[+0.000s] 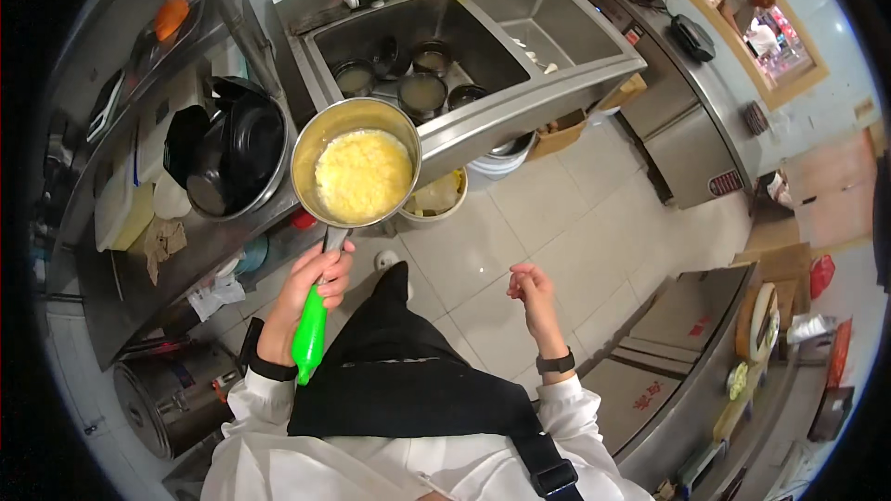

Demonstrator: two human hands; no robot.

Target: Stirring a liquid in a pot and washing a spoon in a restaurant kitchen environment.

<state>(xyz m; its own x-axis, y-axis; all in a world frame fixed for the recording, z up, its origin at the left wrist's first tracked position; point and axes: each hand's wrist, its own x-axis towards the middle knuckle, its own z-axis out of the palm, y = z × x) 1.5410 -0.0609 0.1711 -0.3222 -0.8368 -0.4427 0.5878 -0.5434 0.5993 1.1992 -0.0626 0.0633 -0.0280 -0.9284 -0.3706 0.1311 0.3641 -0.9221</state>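
Observation:
My left hand (317,278) is closed round the green handle (309,334) of a steel saucepan (303,181), close to where it joins the metal shank. Inside the pan lies a yellow, lumpy food (364,176), perhaps egg, with pale liquid round it. The pan is held out in front of me, overlapping the near left corner of the sink in view. My right hand (532,287) hovers over the tiled floor, fingers curled loosely, with nothing visible in it.
A double steel sink (529,94) stands ahead, with dark bowls (422,93) in its left basin. Left is a shelf with a large basin (278,184) of black bowls. Below the sink sit a waste bucket (435,221) and a cardboard box (564,136). A steel counter (668,407) stands right.

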